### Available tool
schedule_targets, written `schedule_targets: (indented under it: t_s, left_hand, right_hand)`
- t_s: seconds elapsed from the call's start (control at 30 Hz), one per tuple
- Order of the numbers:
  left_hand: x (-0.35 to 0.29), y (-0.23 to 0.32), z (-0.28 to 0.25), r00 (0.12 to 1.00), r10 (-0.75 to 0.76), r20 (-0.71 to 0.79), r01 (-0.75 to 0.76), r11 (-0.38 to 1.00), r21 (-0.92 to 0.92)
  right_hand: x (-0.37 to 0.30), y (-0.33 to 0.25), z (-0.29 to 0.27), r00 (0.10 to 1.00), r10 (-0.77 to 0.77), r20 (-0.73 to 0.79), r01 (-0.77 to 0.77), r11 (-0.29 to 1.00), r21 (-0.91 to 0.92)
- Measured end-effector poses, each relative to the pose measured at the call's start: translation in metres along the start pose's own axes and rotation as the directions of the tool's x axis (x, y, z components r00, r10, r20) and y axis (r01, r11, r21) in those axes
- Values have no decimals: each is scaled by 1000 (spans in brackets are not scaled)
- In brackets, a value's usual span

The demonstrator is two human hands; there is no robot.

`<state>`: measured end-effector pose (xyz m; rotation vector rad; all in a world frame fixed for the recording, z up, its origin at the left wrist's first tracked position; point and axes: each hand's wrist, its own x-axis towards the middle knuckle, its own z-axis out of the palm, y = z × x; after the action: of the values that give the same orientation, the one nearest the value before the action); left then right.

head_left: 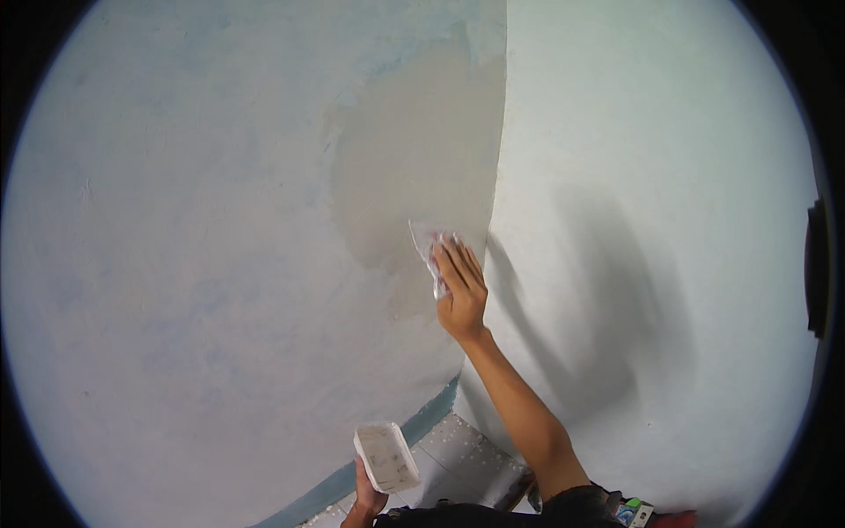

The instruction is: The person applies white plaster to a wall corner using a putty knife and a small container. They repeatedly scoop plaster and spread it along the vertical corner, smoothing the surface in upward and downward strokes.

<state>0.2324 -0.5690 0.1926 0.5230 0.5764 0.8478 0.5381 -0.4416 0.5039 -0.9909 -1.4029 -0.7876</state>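
My right hand presses a pale, whitish scraper against the wall, its fingers laid along the blade. Under the blade lies a grey-beige patch of damp-looking filler that reaches to the room corner. Low in the view, my left hand grips a white rectangular plastic tub from its left side. Grey smears coat the tub's inside; how much filler it holds I cannot tell.
The patched wall is mottled pale blue and white, with a teal band at its foot. A plain white wall meets it on the right. Tiled floor with white specks shows below. A small green-and-white box sits at lower right.
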Motion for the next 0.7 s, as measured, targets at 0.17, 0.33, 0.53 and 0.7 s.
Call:
schedule_targets:
  t_s: [0.17,0.33,0.53,0.7]
  left_hand:
    - [-2,3,9,1000,5,15,-4,1000,-4]
    - [-9,11,15,1000,21,11,-21,1000,-1]
    - [-19,21,30,1000,-7,29,7,1000,8]
    - [-26,31,39,1000,3,16,-3,1000,19]
  right_hand:
    - [36,-11,39,988,79,-135,-77,997,20]
    - [-10,-63,31,992,89,93,-106,975,196]
    - [41,-30,-16,809,576,-117,-577,816,25]
    - [120,-18,11,714,700,-12,-698,713,69]
